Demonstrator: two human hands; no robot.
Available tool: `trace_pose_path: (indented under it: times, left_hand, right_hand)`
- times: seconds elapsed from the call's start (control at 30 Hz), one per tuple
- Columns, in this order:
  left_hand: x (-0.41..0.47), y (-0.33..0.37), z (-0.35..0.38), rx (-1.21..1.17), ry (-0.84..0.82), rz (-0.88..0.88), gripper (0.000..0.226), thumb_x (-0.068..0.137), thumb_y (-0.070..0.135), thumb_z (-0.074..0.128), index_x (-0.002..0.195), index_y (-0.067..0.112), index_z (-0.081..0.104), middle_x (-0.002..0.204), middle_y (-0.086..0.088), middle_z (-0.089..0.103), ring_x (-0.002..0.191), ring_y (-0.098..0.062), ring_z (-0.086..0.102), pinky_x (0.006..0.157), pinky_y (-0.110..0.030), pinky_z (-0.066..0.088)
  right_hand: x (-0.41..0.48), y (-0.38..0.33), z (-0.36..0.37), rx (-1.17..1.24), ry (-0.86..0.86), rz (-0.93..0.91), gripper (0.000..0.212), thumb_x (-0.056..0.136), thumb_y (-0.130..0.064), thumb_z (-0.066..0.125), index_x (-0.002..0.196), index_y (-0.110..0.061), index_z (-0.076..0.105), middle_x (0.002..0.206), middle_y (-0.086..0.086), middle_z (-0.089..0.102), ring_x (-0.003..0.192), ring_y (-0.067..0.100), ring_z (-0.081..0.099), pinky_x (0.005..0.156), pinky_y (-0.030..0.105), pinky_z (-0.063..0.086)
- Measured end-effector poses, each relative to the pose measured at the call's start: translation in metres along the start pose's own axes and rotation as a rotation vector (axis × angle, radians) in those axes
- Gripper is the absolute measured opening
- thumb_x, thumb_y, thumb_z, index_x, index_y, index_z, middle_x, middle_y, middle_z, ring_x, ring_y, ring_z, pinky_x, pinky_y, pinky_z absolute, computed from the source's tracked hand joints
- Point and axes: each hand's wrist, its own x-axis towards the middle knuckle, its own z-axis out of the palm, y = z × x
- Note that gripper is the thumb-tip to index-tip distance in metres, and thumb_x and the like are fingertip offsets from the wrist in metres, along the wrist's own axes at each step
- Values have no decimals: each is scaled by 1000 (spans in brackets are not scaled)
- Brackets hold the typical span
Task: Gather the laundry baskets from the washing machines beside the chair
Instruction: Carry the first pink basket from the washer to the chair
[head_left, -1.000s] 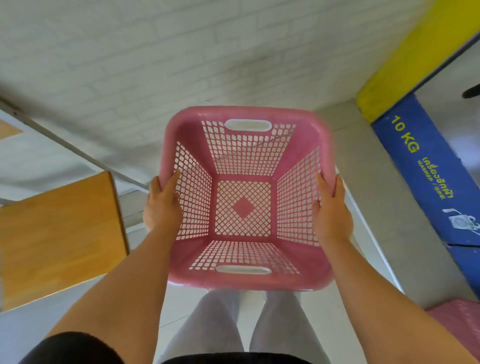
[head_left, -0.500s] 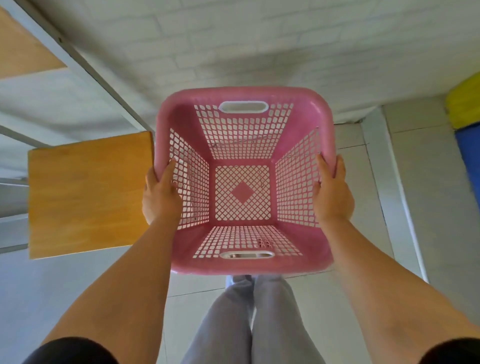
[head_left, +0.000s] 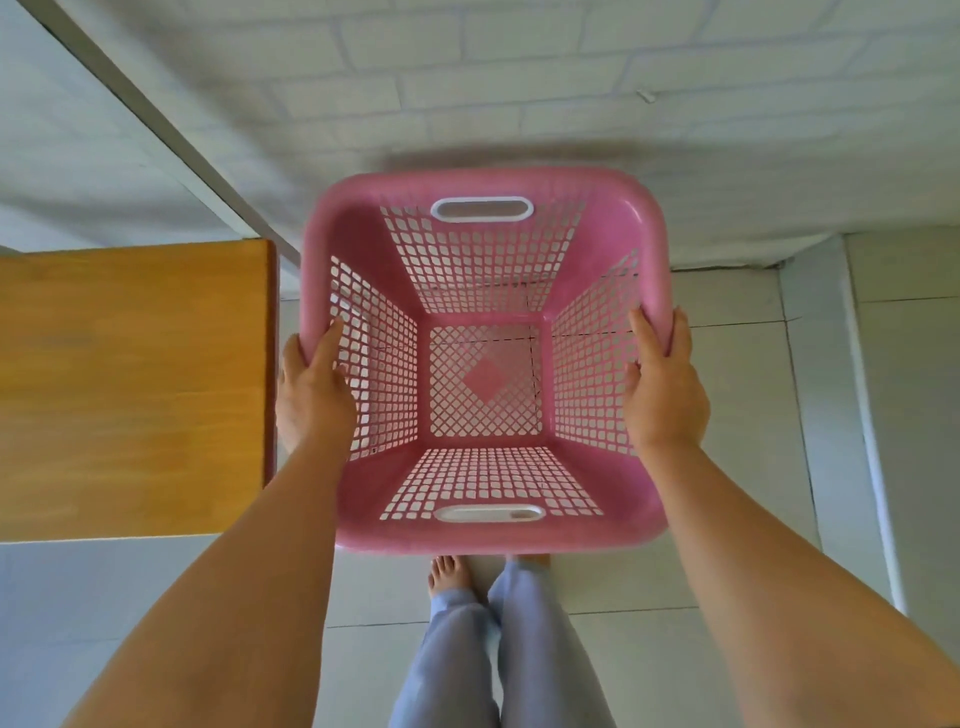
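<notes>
I hold an empty pink laundry basket (head_left: 613, 208) with mesh walls and two white handle slots, level in front of me above the tiled floor. My left hand (head_left: 311, 400) grips its left rim, thumb inside the wall. Gripping the right rim is my right hand (head_left: 667, 395). The wooden chair seat (head_left: 130, 384) lies directly left of the basket, close to my left hand. No washing machine is in view.
A white brick wall (head_left: 519, 78) rises just beyond the basket. Grey floor tiles (head_left: 753, 467) spread to the right, with a raised pale strip (head_left: 831, 415) at the far right. My legs and a bare foot (head_left: 447, 574) show below the basket.
The view has swung left: the blue and yellow washing machine left the frame, and the chair seat came up beside the basket. Both hands kept their grip.
</notes>
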Motion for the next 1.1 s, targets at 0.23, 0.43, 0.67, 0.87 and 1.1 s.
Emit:
trace_pose_path:
  times: [0.23,0.43,0.67,0.87,1.1]
  left_hand:
    - [27,-12,35,-7,-44,-7,52,97,13,42,141,41,37,150,-6,30,116,-36,52,81,-51,56]
    - [34,-7,43,57,-26,-11,52,96,14,43,140,39,33,149,-9,27,121,-37,46,87,-54,53]
    - [29,2,34,198,-74,30,62,90,18,55,144,30,27,155,-11,12,131,-39,36,104,-53,41]
    - [-4,26,7,158,-142,23,61,96,27,47,150,25,18,160,-8,7,144,-35,20,113,-53,31]
    - [-73,54,-56,132,-173,155,59,100,37,38,150,16,18,161,-8,15,147,-29,16,118,-48,21]
  right_hand:
    - [26,0,38,0,9,-27,68,90,-6,54,147,-35,31,158,10,19,75,33,60,55,31,41]
    - [37,-4,42,-46,27,-16,71,89,-6,56,146,-38,29,157,10,19,82,31,58,57,34,46]
    - [33,-10,32,-156,21,-12,69,87,-17,63,145,-37,32,156,17,22,122,38,49,97,53,43]
    - [-1,-19,-1,-163,-6,-83,60,94,-25,54,148,-28,30,156,13,27,138,32,37,109,52,35]
    - [-69,-22,-73,-97,-39,-107,55,95,-27,49,147,-15,34,151,14,38,137,34,39,108,51,35]
